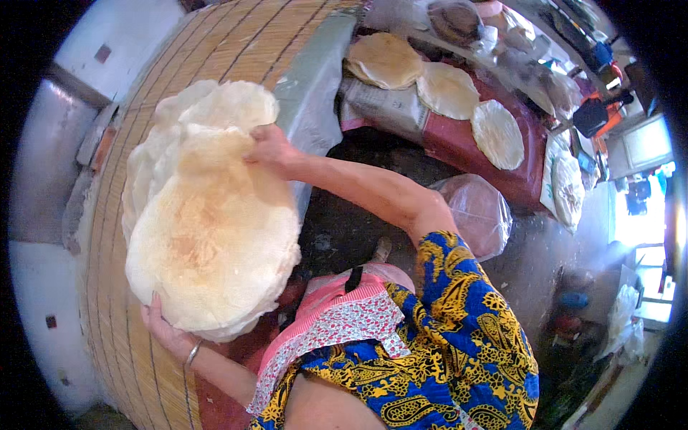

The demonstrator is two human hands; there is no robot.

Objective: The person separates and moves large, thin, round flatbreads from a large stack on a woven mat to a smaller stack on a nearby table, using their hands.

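Observation:
Several large, thin round flatbreads lie in an overlapping stack on a slatted reed mat, the top one browned at its middle. My left hand, with a metal bangle at the wrist, grips the near rim of the stack, thumb on top and fingers beneath. My right hand pinches the far right edge of the upper breads. Beyond it, more pale flatbreads spread out towards the back of the mat. The undersides of the breads are hidden.
On a low table with a red cover at the right lie several round flatbreads, partly on printed paper. A round plastic-wrapped thing is below it. Plastic bags hang at the far right. A plastic sheet drapes the mat's edge.

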